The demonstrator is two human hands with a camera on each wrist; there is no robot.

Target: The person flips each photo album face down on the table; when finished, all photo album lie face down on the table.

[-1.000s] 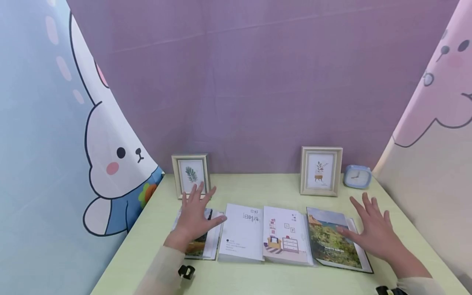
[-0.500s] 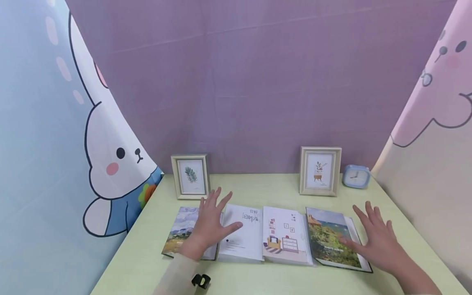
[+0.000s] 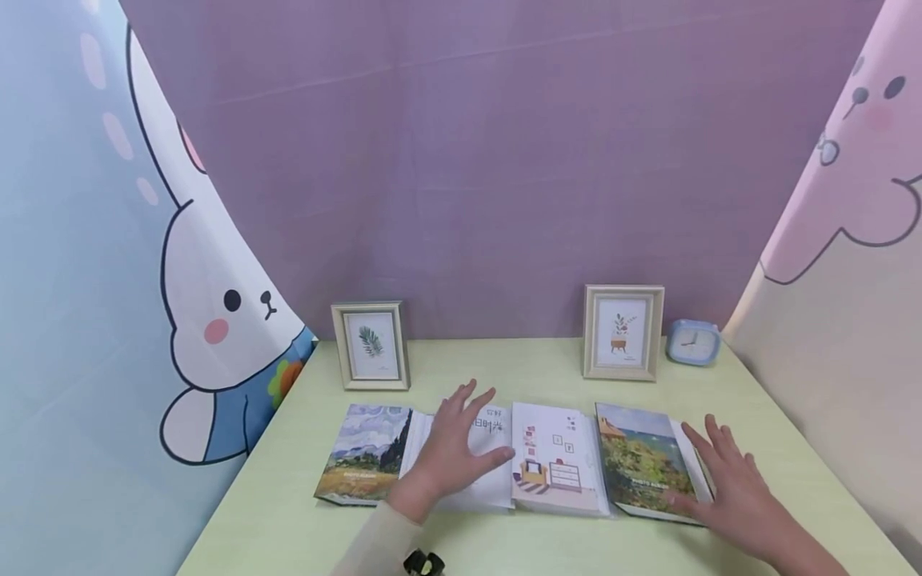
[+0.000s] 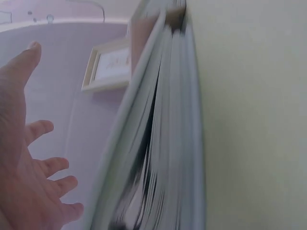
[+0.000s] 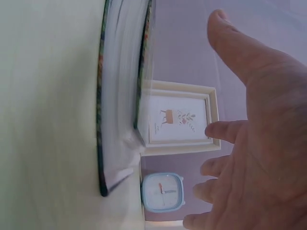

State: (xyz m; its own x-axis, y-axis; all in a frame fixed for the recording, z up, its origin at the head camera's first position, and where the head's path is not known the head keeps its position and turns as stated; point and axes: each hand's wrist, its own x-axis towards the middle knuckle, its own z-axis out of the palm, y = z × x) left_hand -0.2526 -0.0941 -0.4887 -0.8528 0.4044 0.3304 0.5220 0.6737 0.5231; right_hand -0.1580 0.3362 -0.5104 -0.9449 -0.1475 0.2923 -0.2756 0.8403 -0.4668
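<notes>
Four photo albums lie in a row on the table. At the left is one with a landscape painting cover [image 3: 360,456]; beside it is a white album with Chinese lettering [image 3: 486,484]. A white album with a furniture drawing [image 3: 553,452] follows, then a second landscape album [image 3: 634,460]. My left hand [image 3: 448,458], fingers spread, hovers over the lettered album and hides part of it. In the left wrist view, that album's page edges [image 4: 163,143] show below the open palm. My right hand [image 3: 735,492] is spread over the right end of the right landscape album, holding nothing.
Behind the albums stand a leaf picture frame [image 3: 370,346] at left and a potted-plant picture frame [image 3: 623,332] at right. A blue clock [image 3: 694,342] sits beside the latter. A purple cloth [image 3: 461,176] hangs at the table's back, with cartoon-printed curtains at both sides.
My left hand has moved right, from the left landscape album to over the lettered one. The right hand has shifted slightly down and to the right. The albums stay in place.
</notes>
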